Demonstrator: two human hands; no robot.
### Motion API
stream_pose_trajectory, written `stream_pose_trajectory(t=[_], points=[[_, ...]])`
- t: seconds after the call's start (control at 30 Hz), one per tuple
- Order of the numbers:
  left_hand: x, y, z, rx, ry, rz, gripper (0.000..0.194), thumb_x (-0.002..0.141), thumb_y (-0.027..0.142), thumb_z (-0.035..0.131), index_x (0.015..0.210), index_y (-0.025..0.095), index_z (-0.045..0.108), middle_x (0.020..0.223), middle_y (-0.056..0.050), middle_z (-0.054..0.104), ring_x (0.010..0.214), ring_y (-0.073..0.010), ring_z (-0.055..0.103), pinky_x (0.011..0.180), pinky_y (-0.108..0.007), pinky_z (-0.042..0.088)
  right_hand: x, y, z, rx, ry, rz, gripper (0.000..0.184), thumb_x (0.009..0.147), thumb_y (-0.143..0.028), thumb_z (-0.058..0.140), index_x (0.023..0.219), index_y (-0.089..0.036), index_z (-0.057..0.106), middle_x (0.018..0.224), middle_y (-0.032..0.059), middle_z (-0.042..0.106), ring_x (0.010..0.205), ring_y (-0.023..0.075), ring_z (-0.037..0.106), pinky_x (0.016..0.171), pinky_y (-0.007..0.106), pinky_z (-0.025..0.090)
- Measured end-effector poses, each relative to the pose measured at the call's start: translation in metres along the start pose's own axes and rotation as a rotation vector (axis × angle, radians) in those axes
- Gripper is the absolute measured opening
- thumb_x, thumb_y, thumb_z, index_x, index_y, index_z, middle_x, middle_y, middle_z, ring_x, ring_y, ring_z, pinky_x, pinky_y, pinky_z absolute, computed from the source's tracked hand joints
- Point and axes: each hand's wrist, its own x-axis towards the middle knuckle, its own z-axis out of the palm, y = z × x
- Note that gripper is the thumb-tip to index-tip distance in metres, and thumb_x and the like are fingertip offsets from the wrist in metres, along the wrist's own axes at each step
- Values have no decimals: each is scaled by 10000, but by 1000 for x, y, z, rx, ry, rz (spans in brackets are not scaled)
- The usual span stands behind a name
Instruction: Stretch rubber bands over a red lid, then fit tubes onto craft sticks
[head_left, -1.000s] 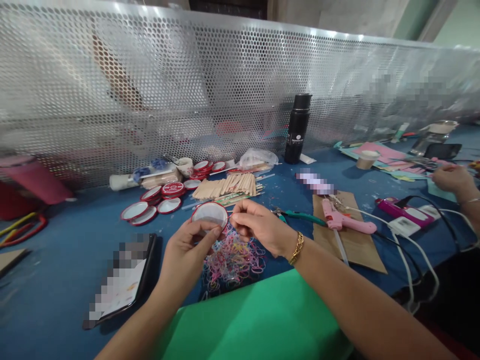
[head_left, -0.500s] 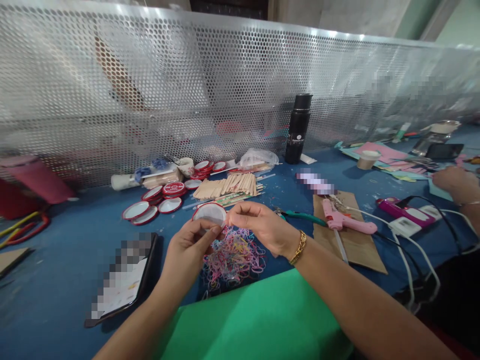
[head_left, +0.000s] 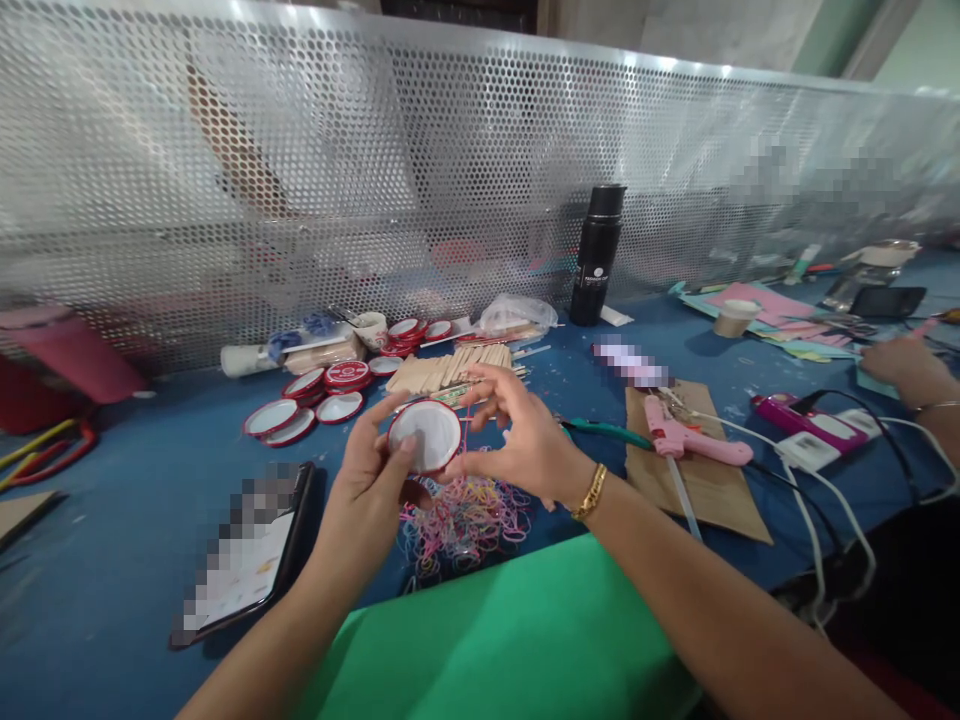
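Well, starting at the far left, a pink tumbler [head_left: 82, 355] leans well beyond your left hand [head_left: 367, 470], and a phone [head_left: 255, 570] lies nearer, beside that forearm. Just past the same hand, more red-rimmed lids [head_left: 339, 408] sit in loose stacks. Your left hand is pinching one round lid [head_left: 431, 432], thumb pressed on its pale inner face, the disc raised and tipped towards you between both hands. That grip looks sound; a lighter thumb nearer the rim would probably leave more of the face clear.

Beneath the lid and between your hands lies a heap of coloured elastic loops [head_left: 469, 525], with flat wooden sticks [head_left: 439, 372] behind. Your right hand [head_left: 487, 425] is spread, fingers curved around the lid's right side, thumb close to the lower rim; whether it touches, you can't tell. A thin pinkish strand [head_left: 466, 428] seems to show in that gap, so move those fingers gently to avoid snagging it.

Right of that hand are green-handled pliers [head_left: 609, 432], then a pink glue gun [head_left: 697, 443] on cardboard [head_left: 731, 505]; steer your wrist clear of its nozzle.
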Motion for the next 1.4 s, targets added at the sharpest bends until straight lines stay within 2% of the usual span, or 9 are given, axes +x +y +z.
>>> stream_pose_trajectory(t=[0.07, 0.1, 0.2, 0.37, 0.5, 0.73, 1.03, 1.3, 1.4], points=[[1, -1, 0, 20, 33, -5, 644, 844, 439, 695, 1404, 243, 443, 804, 21, 607, 565, -151, 580, 451, -243, 513, -1, 1, 1, -221, -23, -109, 1107, 563, -418, 963, 1485, -247, 376, 1398, 144, 566, 1172, 290, 611, 1063, 492, 448], [0, -1, 1, 28, 39, -18, 595, 846, 462, 689, 1353, 222, 488, 803, 16, 608, 573, -151, 576, 465, -247, 514, -2, 2, 2, -307, -46, -150, 1140, 547, -435, 968, 1492, -252, 356, 1455, 155, 524, 1284, 323, 545, 1127, 523, 377], [-1, -4, 1, 73, 15, -78, 401, 869, 555, 628, 1025, 186, 614, 758, 12, 594, 582, -149, 549, 494, -254, 498, -5, 3, 7, -432, -106, -218, 1142, 564, -440, 958, 1498, -275, 322, 1493, 146, 493, 1392, 341, 451, 1171, 533, 279], [-5, -8, 1, 263, 25, -6, 340, 916, 516, 532, 769, 211, 558, 627, 48, 481, 562, -140, 436, 506, -244, 377, -9, 1, 13, -461, -144, -268, 1030, 605, -400, 932, 1455, -280, 364, 1447, 118, 543, 1354, 312, 490, 1133, 473, 286], [-4, -6, 1, 382, 46, 83, 297, 919, 471, 504, 761, 225, 558, 656, 38, 483, 617, -163, 430, 549, -264, 364, -10, 0, 14, -478, -127, -296, 967, 605, -430, 933, 1401, -266, 408, 1396, 120, 582, 1330, 304, 513, 1116, 457, 295], [-6, 0, 5, 464, 28, 102, 268, 912, 458, 480, 772, 240, 547, 638, 36, 498, 593, -180, 450, 539, -285, 360, -9, 0, 17, -415, -145, -268, 981, 543, -470, 958, 1347, -268, 434, 1361, 120, 605, 1285, 312, 554, 1096, 474, 332], [-12, -2, 12, 396, 67, 59, 258, 909, 463, 460, 833, 238, 560, 684, 22, 544, 604, -192, 488, 535, -293, 403, -10, -2, 22, -287, -158, -153, 988, 501, -408, 980, 1319, -272, 443, 1347, 103, 592, 1257, 314, 567, 1093, 485, 376], [-19, 12, 15, 315, 48, 47, 250, 895, 455, 503, 776, 239, 547, 646, 35, 523, 568, -168, 449, 511, -272, 408, -9, -3, 22, 71, -229, -65, 928, 501, -367, 993, 1270, -286, 480, 1325, 68, 598, 1183, 268, 608, 1017, 436, 483], [-20, 14, 15, 333, 64, 66, 253, 899, 458, 503, 776, 242, 553, 645, 36, 522, 569, -168, 443, 515, -274, 405, -9, -3, 23, 113, -234, -69, 907, 497, -375, 995, 1256, -294, 504, 1302, 58, 615, 1157, 263, 619, 1000, 435, 496]])
